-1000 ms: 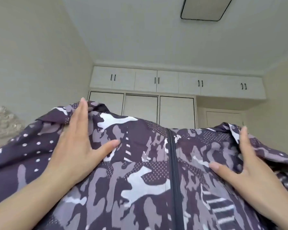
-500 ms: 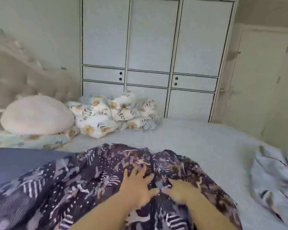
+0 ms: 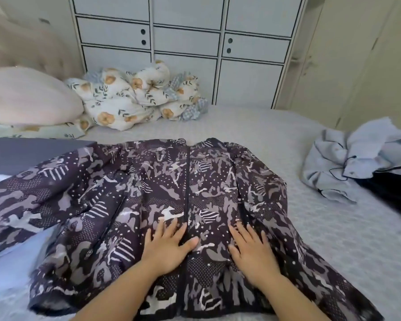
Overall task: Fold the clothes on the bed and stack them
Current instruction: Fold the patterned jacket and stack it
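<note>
Two bare forearms enter from the bottom edge, with no sleeve, cuff, watch, bracelet or glove on either as far as they show. The left hand (image 3: 166, 247) and the right hand (image 3: 252, 250) are bare too, with no rings on the fingers (image 3: 170, 227). The nails are short and rounded, pale and slightly glossy; whether they carry clear polish cannot be told. The wrists are slim and unmarked. Nothing of the upper arms, the torso or any clothing comes into view
</note>
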